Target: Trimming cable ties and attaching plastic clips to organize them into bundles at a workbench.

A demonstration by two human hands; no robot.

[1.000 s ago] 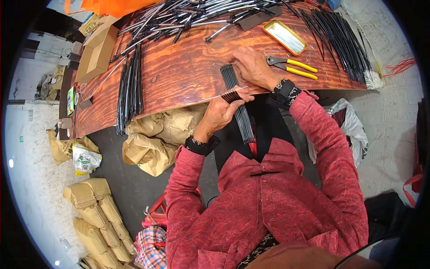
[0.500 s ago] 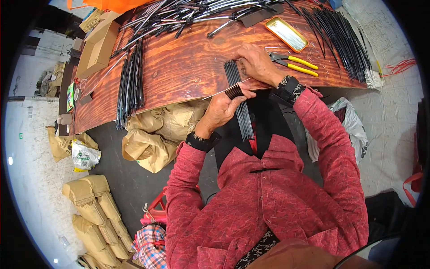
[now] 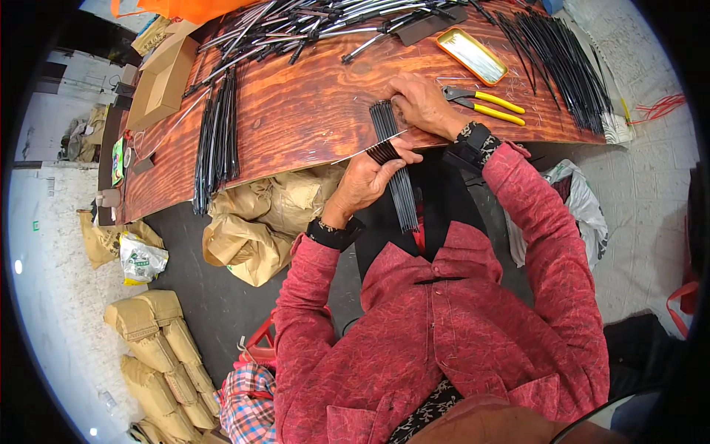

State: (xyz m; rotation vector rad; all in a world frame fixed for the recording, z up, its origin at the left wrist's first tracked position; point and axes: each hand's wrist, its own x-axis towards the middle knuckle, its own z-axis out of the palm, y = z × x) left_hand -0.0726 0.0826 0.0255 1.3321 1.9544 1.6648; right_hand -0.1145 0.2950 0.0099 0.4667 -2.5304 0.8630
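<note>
A flat row of thin black rods [image 3: 403, 196] lies across the near table edge, its lower end hanging toward my lap. My left hand [image 3: 364, 181] is closed around the middle of the row, thumb on top. A thin straight metal wire [image 3: 347, 157] crosses the rods beside the left fingers. My right hand [image 3: 423, 105] is at the row's upper end, its fingers curled against the rods' right side; its fingertips are partly hidden. Right of that hand lie yellow-handled pliers [image 3: 497, 107].
An orange-rimmed tin [image 3: 473, 57] holds thin pale pieces. Black rod piles [image 3: 558, 66] lie right and left [image 3: 216, 140]. Black-and-silver rods [image 3: 296, 29] heap at the back, near an open cardboard box [image 3: 160, 89]. Brown paper [image 3: 251, 237] bunches below the table edge.
The wire's angle across the rods looks slightly altered. Both hands stay at nearly the same place, the left still gripping the row.
</note>
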